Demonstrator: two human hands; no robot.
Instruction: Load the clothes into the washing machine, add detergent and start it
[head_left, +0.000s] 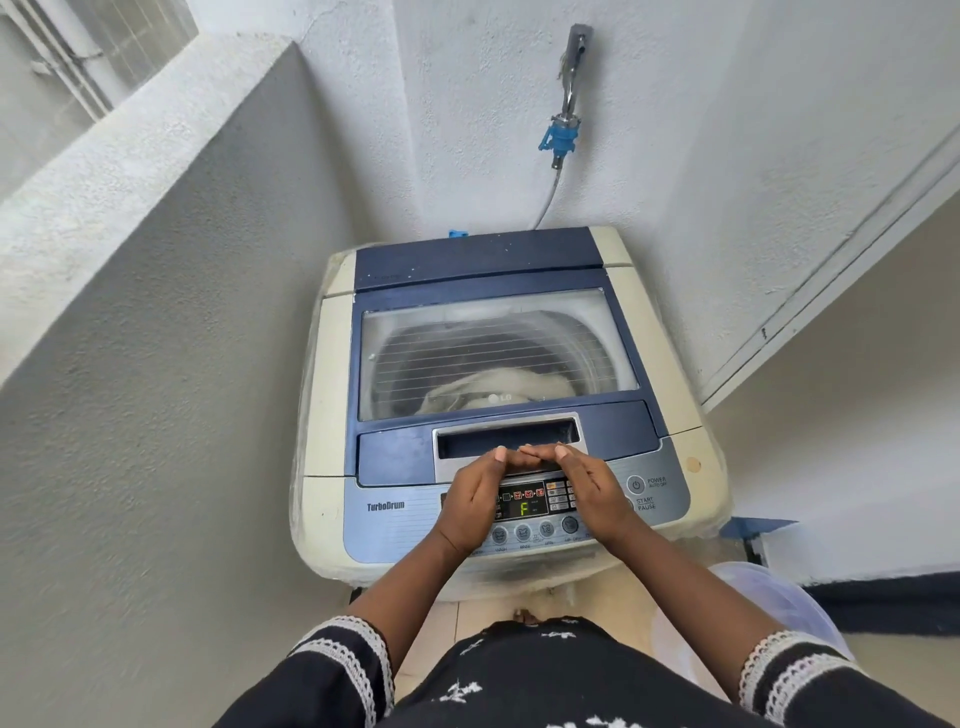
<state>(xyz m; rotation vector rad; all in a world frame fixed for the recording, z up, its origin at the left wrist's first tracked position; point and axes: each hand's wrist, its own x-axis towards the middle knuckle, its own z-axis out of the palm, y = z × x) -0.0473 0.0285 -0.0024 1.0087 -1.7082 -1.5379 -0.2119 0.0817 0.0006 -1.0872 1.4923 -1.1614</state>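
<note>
Clothes (493, 387) lie pale and bunched at the bottom of the drum, seen through the clear window of the closed lid (498, 358) of the washing machine (332, 395), which stands on the floor in a corner between two rough white walls. Both hands hover over the front edge of the machine: the left hand (475, 499) and the right hand (592, 493) have their fingers straight and together, tips meeting just at the lid handle recess (509, 439), neither grip curled round anything. Beneath them the control panel (522, 506) is lit, its display showing a green character between the palms, and the power and start/pause buttons (636, 493) sit just beside the right wrist. The likeliest slip, as I judge it, is a stray press: a palm or wrist lying this close over the lit panel could brush a program key and change the setting, or hit power and switch the machine off. Whether detergent is in cannot be told from here; if it is not, starting now would run a wash without it. If the lid is not seated fully, the machine may refuse to start. At the back, a hose (548, 195) runs from a wall tap (569, 78) with a blue coupling (558, 137); if that tap is shut, no water would come in.
</note>
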